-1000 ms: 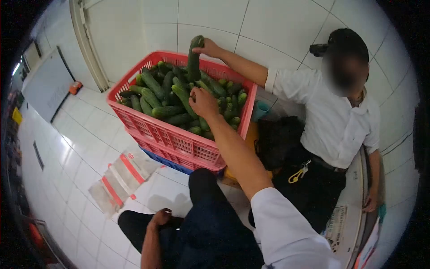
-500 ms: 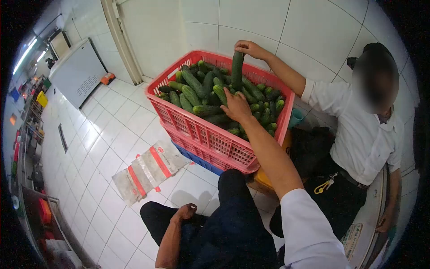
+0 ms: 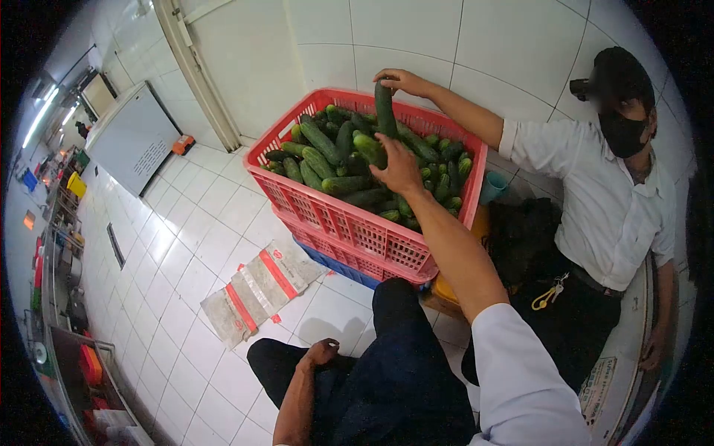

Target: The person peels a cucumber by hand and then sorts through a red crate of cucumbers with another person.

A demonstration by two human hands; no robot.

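A red plastic crate [image 3: 349, 215] is heaped with green cucumbers [image 3: 318, 141]. Above the heap, my right hand [image 3: 401, 166] has its thumb and fingers around one cucumber [image 3: 370, 151], whose pale tip points up and left. My left hand [image 3: 322, 351] rests near my left knee, its fingers loosely curled with nothing visible in them. Just behind my right hand, a co-worker's hand [image 3: 400, 80] holds the top of a large dark cucumber [image 3: 384, 110] standing nearly upright in the heap.
The crate stands on another red crate and a blue one [image 3: 338, 266]. A flattened sack [image 3: 260, 293] with red bands lies on the tiled floor. The co-worker [image 3: 606, 201] sits close on the right. A teal cup [image 3: 492, 187] sits beside the crate, and a white chest freezer [image 3: 132, 137] stands far left.
My right hand has closed around a cucumber and tilted it up from the heap. The co-worker's upright cucumber leans slightly more to the left. The camera view has shifted a little.
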